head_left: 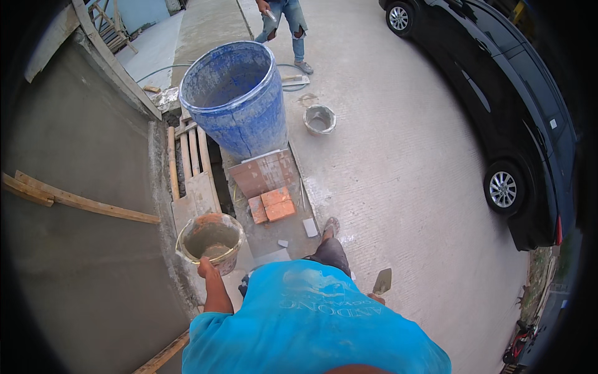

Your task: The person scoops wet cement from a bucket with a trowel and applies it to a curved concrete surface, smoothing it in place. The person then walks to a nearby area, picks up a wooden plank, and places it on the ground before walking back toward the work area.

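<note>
My left hand [207, 268] grips the rim of a small mortar-caked bucket [210, 242] with wet grey mortar in the bottom, held up beside the grey plastered wall [81, 262]. My right hand [375, 298] is low at my right side, mostly hidden behind my blue shirt, and holds a trowel [382, 280] with its blade pointing up. Orange bricks [272, 205] and a brown tile board [264, 172] lie on the ground just ahead of my foot [331, 227].
A big blue barrel [237, 96] stands ahead, with a small metal bucket [319, 119] to its right. Wooden slats [190, 165] cover a gap by the wall. A black car [511, 106] is parked at the right. Another person's legs [288, 25] stand beyond the barrel.
</note>
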`<state>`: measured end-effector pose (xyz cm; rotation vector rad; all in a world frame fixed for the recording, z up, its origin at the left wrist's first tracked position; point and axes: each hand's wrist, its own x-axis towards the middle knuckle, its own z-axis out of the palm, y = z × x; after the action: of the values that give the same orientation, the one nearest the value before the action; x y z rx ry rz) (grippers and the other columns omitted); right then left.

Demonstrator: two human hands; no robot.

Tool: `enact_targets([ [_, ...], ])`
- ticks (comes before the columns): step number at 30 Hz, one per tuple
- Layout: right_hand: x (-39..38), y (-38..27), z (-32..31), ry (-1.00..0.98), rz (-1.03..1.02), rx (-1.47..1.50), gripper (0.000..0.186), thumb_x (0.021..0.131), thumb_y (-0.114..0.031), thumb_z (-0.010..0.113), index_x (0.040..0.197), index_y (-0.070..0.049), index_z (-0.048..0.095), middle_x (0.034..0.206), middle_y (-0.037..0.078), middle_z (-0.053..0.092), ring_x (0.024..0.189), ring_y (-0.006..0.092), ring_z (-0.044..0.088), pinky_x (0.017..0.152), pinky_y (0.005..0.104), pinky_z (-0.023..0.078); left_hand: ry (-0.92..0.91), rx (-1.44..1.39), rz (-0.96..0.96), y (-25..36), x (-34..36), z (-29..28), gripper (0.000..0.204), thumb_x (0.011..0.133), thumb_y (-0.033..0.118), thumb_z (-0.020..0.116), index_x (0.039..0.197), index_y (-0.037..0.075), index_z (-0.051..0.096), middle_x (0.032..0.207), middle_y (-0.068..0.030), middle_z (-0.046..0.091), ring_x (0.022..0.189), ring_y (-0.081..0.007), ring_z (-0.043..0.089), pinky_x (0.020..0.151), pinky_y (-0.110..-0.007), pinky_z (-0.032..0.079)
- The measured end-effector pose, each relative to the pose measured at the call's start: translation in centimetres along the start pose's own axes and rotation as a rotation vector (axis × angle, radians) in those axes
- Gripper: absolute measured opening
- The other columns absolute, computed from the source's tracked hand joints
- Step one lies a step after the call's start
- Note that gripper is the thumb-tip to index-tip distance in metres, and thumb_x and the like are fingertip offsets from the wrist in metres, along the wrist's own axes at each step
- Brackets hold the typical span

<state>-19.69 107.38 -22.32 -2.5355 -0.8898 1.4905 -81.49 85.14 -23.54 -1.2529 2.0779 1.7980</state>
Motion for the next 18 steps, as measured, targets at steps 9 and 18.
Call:
enact_targets([
  [9, 26.3, -29.3, -8.8, -0.072, -0.175, -0.232, 0.023, 0.076, -0.021, 0.073, 0.078, 0.000, 0.062, 0.058, 0.005, 0.056, 0.046, 0.0179, 0.056, 0.044, 0.0341, 0.045, 0.021, -0.056, -0.139, -5.3, -18.3, 23.1, 0.048, 0.068, 0.004, 0.058, 0.112, -0.013, 0.053, 0.121, -0.0249, 0.051, 0.103, -0.0436, 0.060, 0.079, -0.060, 0.056],
  [18, 33.8, -54.8, -10.6, -0.058, -0.495, -0.150, 0.021, 0.078, -0.020, 0.072, 0.075, -0.005, 0.058, 0.058, 0.003, 0.054, 0.045, 0.0151, 0.052, 0.045, 0.0313, 0.046, -0.094, 0.056, -0.186, -9.6, -30.8, 43.2, 0.057, 0.065, 0.005, 0.062, 0.120, -0.010, 0.050, 0.116, -0.0227, 0.056, 0.100, -0.0411, 0.060, 0.084, -0.054, 0.053],
])
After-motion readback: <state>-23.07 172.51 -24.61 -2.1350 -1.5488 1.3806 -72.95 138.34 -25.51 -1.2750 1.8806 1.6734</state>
